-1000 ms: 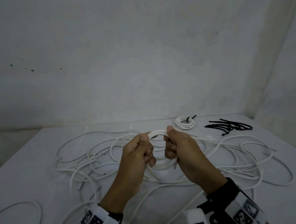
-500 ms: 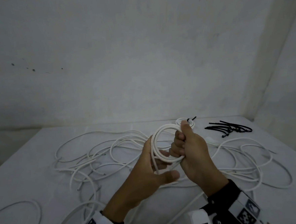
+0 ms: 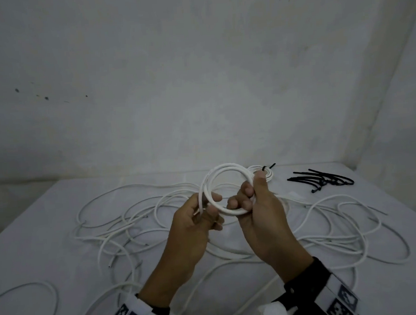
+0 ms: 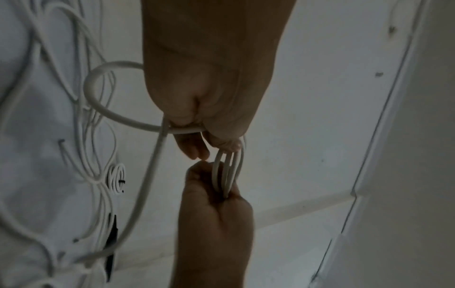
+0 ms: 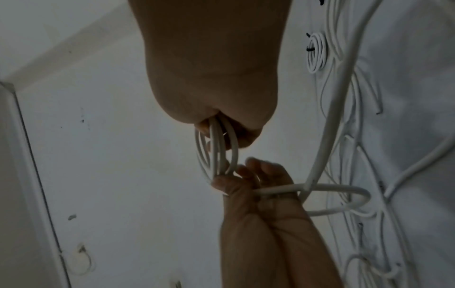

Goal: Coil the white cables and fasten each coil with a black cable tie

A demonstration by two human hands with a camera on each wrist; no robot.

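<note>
A small coil of white cable is held up above the table between both hands. My left hand pinches the coil's left side, and a loose tail of the cable hangs from it toward the table. My right hand grips the right side with curled fingers, thumb on top. The wrist views show the coil's several turns pressed together between the two hands. A bunch of black cable ties lies at the back right. A tied coil sits just behind my right hand.
Loose white cables sprawl in tangled loops over the white table, on both sides of and beneath my hands. A grey wall rises right behind the table, and a side wall closes the right corner.
The coil has risen and turned to face me as an open ring. My left hand went from a spread palm at the coil to a pinch on its left side. The right hand's grip stayed.
</note>
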